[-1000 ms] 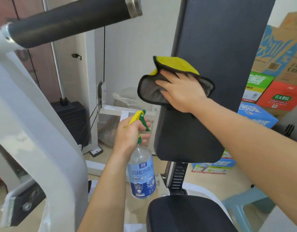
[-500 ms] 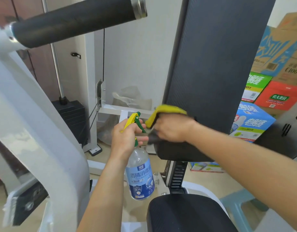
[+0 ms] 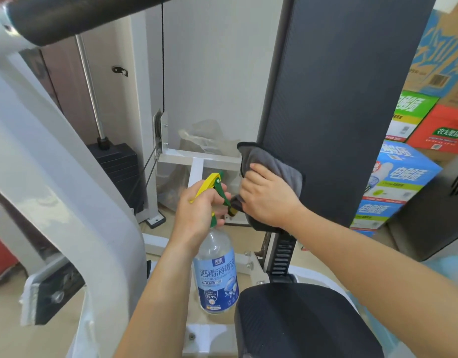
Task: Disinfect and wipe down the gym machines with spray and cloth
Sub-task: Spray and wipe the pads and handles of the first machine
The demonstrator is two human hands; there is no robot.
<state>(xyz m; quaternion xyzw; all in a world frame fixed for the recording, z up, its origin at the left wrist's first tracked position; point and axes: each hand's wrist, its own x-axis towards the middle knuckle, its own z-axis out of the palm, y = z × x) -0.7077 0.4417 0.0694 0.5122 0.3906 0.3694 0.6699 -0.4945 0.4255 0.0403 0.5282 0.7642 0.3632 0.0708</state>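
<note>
The right hand [image 3: 269, 200] pressed the grey cloth [image 3: 277, 164] against the back pad [image 3: 339, 99], fingers [image 3: 260, 170] laid flat. The left hand [image 3: 197, 210] gripped the spray bottle [image 3: 217, 275], fingers curled round its neck.

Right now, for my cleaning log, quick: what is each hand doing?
Left hand: grips the spray bottle at its trigger.
Right hand: presses the grey cloth flat against the back pad, at its lower edge.

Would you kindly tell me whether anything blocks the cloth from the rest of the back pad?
Nothing visible does. The right hand presses the cloth on the lower left edge of the back pad; the face above is bare. The spray bottle hangs left of it.
</note>
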